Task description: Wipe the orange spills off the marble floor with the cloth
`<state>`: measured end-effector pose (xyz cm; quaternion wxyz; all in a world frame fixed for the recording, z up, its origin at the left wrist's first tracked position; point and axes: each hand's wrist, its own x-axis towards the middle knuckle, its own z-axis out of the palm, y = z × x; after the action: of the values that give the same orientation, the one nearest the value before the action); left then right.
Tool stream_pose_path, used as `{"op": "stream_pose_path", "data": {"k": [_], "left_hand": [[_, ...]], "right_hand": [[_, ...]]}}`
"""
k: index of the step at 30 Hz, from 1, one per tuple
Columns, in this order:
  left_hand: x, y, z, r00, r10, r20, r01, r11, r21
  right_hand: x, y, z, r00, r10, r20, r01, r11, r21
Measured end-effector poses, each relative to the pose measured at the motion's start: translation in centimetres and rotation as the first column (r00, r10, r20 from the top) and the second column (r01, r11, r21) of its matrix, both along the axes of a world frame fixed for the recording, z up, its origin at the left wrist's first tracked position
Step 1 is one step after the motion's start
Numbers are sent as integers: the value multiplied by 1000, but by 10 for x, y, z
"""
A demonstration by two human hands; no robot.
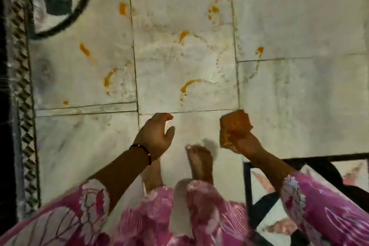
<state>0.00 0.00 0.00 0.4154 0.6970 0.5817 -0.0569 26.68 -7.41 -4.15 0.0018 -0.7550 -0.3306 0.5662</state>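
Several orange spills dot the pale marble floor [289, 26], among them a curved streak [187, 85] just ahead of my hands, a drop [183, 35] higher up and a smear [108, 80] to the left. Faint dried wipe marks ring them. My right hand [244, 143] is shut on a bunched, orange-stained cloth [233, 126], held above the floor near a tile joint. My left hand [157, 136] hangs open with fingers spread, holding nothing, an orange stain on a fingertip.
My bare feet [199, 161] stand on the tile below my hands. A black-patterned border strip [22, 86] runs along the left. A black circular inlay [60, 0] sits top left, and a black-lined inlay panel [259, 195] lies bottom right.
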Motion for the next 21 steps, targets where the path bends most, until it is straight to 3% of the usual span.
{"op": "stream_pose_path", "data": {"k": [2,4,7,11,12,14,16,18,19,21], "left_hand": [[-5,5,-58,996,-63,-60,63,998,-2],[-11,14,-115,987,-104,-118,107,994,22],[-18,31,-184,963,-191,-192,216,969,122],[-29,60,-245,903,-279,-326,373,886,275],[-30,67,-256,904,-282,-321,383,869,314],[-35,79,-267,887,-317,-334,432,826,362],[-39,95,-270,840,-424,-339,536,748,392],[-42,109,-269,781,-509,-362,624,658,421],[-45,113,-269,762,-528,-376,648,628,430],[-46,121,-265,747,-539,-390,665,606,435]], "right_hand": [[4,-4,-60,942,245,229,-239,970,-51],[20,-13,-112,785,497,368,-464,867,-181],[46,-33,-173,629,610,483,-588,779,-218],[37,-57,-221,559,566,606,-739,672,55],[24,-56,-230,516,580,630,-801,587,115],[-7,-43,-237,379,617,690,-925,281,257],[-40,-11,-245,237,684,690,-933,-38,358],[-70,30,-254,96,696,711,-873,-284,397],[-81,52,-257,64,687,724,-856,-336,394],[-86,101,-256,107,645,757,-880,-293,374]]}}
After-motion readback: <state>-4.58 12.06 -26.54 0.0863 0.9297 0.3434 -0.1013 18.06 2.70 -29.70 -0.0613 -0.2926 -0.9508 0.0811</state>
